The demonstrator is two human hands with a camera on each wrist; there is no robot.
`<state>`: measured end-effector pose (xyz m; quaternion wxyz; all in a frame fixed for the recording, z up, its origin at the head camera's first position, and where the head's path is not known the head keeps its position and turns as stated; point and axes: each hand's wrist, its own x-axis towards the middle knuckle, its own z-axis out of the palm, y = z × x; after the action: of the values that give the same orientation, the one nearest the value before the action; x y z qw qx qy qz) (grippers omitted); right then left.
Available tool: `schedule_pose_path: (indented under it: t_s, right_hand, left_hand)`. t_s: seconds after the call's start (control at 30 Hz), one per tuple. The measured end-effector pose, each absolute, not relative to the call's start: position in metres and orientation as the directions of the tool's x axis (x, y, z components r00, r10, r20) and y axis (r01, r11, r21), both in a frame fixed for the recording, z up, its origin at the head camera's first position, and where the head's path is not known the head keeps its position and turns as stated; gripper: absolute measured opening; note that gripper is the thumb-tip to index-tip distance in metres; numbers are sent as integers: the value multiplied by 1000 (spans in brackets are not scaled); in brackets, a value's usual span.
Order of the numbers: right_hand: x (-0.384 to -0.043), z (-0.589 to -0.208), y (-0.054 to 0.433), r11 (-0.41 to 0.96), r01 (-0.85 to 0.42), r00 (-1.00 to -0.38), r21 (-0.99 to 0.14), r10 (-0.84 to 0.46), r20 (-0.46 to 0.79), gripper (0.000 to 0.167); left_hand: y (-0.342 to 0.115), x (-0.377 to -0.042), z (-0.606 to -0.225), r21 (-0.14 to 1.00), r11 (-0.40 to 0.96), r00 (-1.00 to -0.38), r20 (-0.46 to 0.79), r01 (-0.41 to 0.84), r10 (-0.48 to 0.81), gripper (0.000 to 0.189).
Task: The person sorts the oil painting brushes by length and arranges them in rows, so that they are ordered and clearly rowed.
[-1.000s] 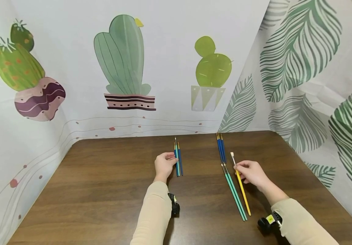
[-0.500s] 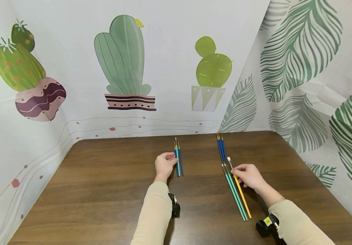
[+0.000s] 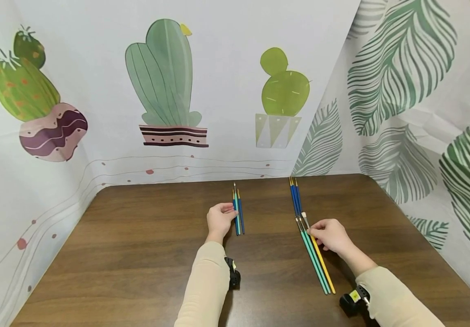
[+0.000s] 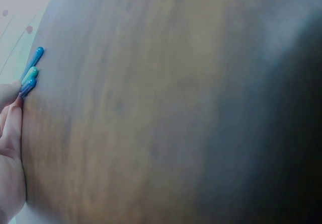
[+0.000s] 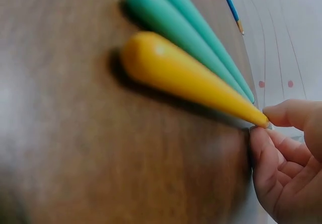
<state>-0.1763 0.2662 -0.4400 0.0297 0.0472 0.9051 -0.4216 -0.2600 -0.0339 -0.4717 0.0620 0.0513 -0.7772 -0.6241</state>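
Observation:
In the head view my left hand (image 3: 220, 220) is at a small group of brushes, its thumb and fingertips pinching a teal paintbrush (image 3: 237, 222) that lies between blue ones. A blue paintbrush (image 3: 241, 215) lies just to the right; another, on the left, is partly hidden by the fingers. My right hand (image 3: 331, 236) pinches a yellow paintbrush (image 3: 322, 262) near its ferrule, bristles pointing away from me. That brush lies along the right side of two teal paintbrushes (image 3: 313, 256). The right wrist view shows the thick yellow handle end (image 5: 151, 58) close beside the teal handles.
Beyond the teal pair, several blue paintbrushes (image 3: 295, 197) lie together near the back edge of the brown wooden table (image 3: 137, 254). A wall cloth (image 3: 227, 91) printed with cacti and leaves rises behind the table. Each wrist wears a black camera (image 3: 352, 303).
My right hand has moved left with the yellow paintbrush and drawn it slightly nearer me, bringing it against the teal pair. My left hand has stayed in place.

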Motion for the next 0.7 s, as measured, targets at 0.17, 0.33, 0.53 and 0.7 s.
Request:
schedule_pose_path:
  t_s: [0.17, 0.33, 0.53, 0.7]
  right_hand:
    - [-175, -438, 265, 650, 124, -992, -750, 62, -110, 23]
    - [-175, -438, 265, 649, 138, -990, -748, 63, -129, 24]
    - [-177, -439, 266, 639, 147, -988, -755, 66, -137, 25]
    - [-177, -439, 266, 628, 147, -988, -765, 59, -142, 25]
  left_hand:
    - [-34, -259, -471, 975, 221, -987, 44, 8, -156, 22]
    - [-33, -257, -468, 974, 226, -985, 47, 9, -164, 23]
    - [-33, -258, -469, 973, 231, -985, 44, 5, -165, 23]
    - [-34, -257, -468, 973, 233, -986, 40, 1, -163, 23]
